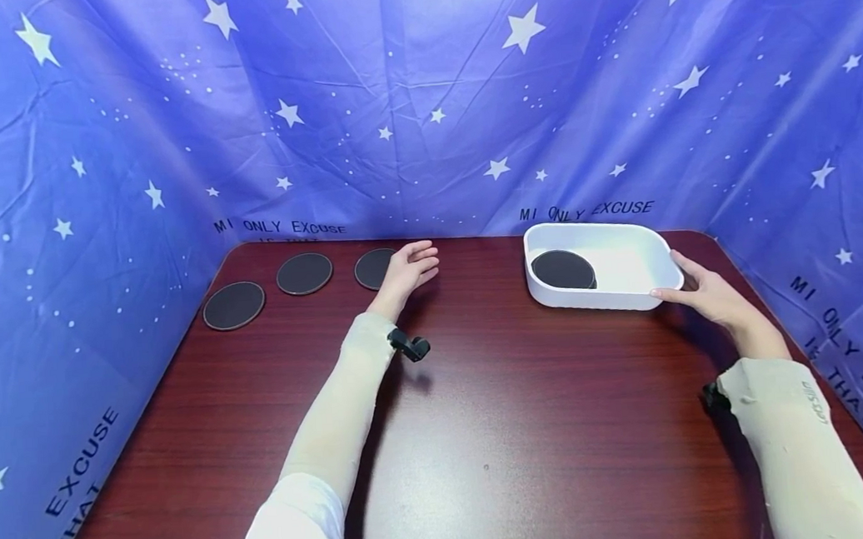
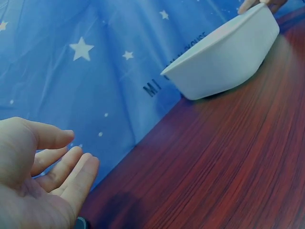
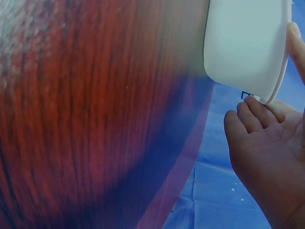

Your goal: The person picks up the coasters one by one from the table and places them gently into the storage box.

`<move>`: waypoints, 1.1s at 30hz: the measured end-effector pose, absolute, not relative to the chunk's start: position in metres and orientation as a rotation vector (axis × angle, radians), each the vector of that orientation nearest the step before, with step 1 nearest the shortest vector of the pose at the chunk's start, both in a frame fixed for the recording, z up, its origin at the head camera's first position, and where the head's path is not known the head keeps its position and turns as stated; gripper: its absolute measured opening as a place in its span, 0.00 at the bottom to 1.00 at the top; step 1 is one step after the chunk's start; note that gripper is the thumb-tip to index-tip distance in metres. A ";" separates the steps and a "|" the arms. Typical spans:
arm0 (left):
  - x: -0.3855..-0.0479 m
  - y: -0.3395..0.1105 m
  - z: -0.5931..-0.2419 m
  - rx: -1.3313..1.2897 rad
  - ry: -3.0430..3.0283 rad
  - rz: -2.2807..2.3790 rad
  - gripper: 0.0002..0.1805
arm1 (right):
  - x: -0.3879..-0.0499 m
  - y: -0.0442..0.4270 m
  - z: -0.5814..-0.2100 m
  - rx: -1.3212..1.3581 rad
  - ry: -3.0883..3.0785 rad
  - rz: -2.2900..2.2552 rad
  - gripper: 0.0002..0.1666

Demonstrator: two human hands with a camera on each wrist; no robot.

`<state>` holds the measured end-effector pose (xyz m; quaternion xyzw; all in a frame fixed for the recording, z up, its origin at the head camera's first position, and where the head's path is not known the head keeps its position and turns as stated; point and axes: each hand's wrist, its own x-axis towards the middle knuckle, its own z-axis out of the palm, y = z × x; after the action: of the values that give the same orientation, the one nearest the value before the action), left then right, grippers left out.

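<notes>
The blue star-printed curtain (image 1: pixel 448 76) carries dark capitals: "MI ONLY EXCUSE" twice along its back, with a second line at the left occurrence cut off by the surface (image 1: pixel 533 429). Its right side reads "MI ONLY EXCUSE" above "IS THAT"; its left side shows "EXCUSE" and "THAT", other letters cropped. Small lettering on the right sleeve (image 1: pixel 798 461) is too unclear to read.

Dark red wood-grain table (image 1: pixel 486 399): three round black coasters (image 1: pixel 305 274) are spaced apart at back left, rightmost partly hidden; white rounded-corner bin (image 1: pixel 591 300) is set back right.
</notes>
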<state>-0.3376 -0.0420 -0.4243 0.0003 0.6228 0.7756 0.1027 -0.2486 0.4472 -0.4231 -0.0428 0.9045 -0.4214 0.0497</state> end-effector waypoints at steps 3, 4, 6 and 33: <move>-0.337 -0.051 -0.424 -0.015 1.848 2.305 0.27 | -0.248 0.447 -0.423 -0.128 2.751 -1.285 0.56; -0.338 -0.054 -0.424 -0.021 1.849 2.310 0.27 | -0.248 0.447 -0.422 -0.127 2.752 -1.283 0.56; -0.339 -0.059 -0.423 -0.035 1.844 2.322 0.28 | -0.247 0.447 -0.422 -0.129 2.752 -1.288 0.56; -0.353 -0.123 -0.427 -0.232 1.917 2.410 0.28 | -0.248 0.447 -0.423 -0.161 2.760 -1.308 0.56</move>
<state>-0.3526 -0.1231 -0.4273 -0.0750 0.6205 0.7801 0.0266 -0.2477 0.4470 -0.4230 -0.0525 0.9016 -0.4273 0.0415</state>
